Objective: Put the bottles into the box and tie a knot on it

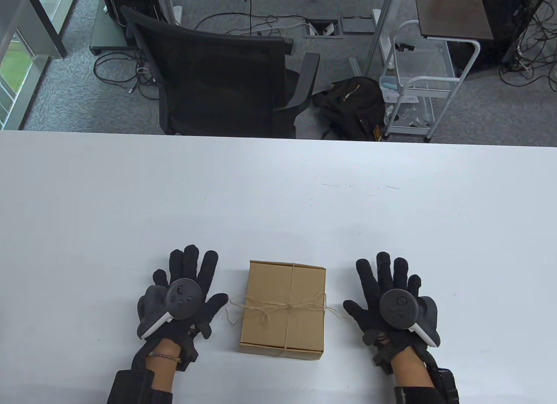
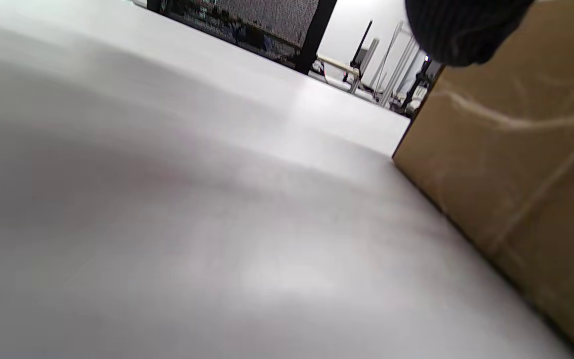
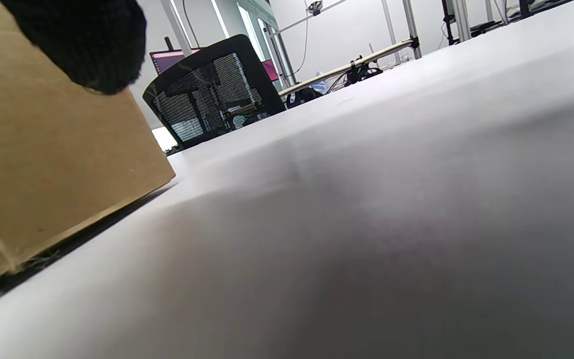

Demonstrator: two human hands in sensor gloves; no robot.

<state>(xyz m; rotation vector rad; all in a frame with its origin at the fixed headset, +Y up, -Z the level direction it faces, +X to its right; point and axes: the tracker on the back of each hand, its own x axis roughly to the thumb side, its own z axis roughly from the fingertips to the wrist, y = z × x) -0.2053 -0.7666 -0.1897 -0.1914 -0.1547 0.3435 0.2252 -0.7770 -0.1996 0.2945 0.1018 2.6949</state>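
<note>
A closed brown cardboard box (image 1: 283,310) sits near the table's front edge, wrapped with twine (image 1: 285,307) tied in a bow on top. No bottles show. My left hand (image 1: 187,286) lies flat on the table to the box's left, fingers spread, holding nothing. My right hand (image 1: 385,291) lies flat to its right, also spread and empty. Loose twine ends trail toward both thumbs. The left wrist view shows the box's side (image 2: 516,164) with twine across it and a fingertip (image 2: 461,30). The right wrist view shows the box (image 3: 43,169) and a fingertip (image 3: 87,45).
The white table (image 1: 278,195) stretches wide around the box. Beyond its far edge stand a black office chair (image 1: 217,77), a black backpack (image 1: 352,103) on the floor and a white wire cart (image 1: 417,82).
</note>
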